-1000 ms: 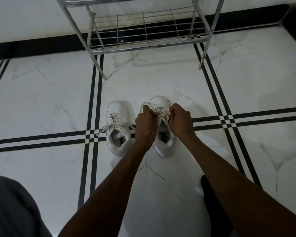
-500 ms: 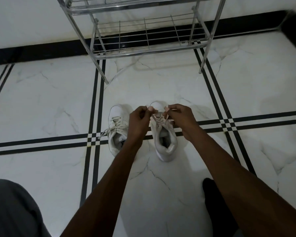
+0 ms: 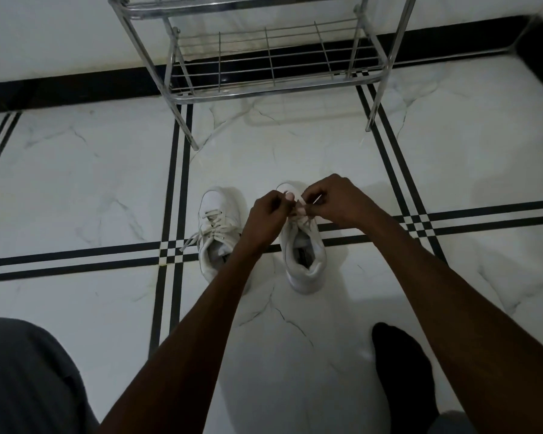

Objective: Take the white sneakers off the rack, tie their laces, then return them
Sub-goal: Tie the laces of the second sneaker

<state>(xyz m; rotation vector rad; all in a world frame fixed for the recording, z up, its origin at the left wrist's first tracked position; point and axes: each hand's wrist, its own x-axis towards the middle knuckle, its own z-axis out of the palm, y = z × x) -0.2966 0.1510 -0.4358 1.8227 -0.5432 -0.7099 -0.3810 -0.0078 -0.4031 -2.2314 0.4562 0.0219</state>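
both hands (image 3: 304, 208) apparently pinching right sneaker's (image 3: 303, 249) laces (image 3: 302, 211)

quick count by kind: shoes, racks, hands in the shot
white sneakers: 2, left sneaker, right sneaker
metal rack: 1
hands: 2, left hand, right hand, both pinching the right sneaker's laces
total: 5

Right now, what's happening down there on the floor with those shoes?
A person is crouched over two white sneakers standing side by side on the marble floor, in front of a metal shoe rack. The left hand and right hand are both pinching the laces of the right-hand sneaker, partway through tying them. The left-hand sneaker sits untouched, one lace end trailing onto the floor. The rack shelf in view is bare.
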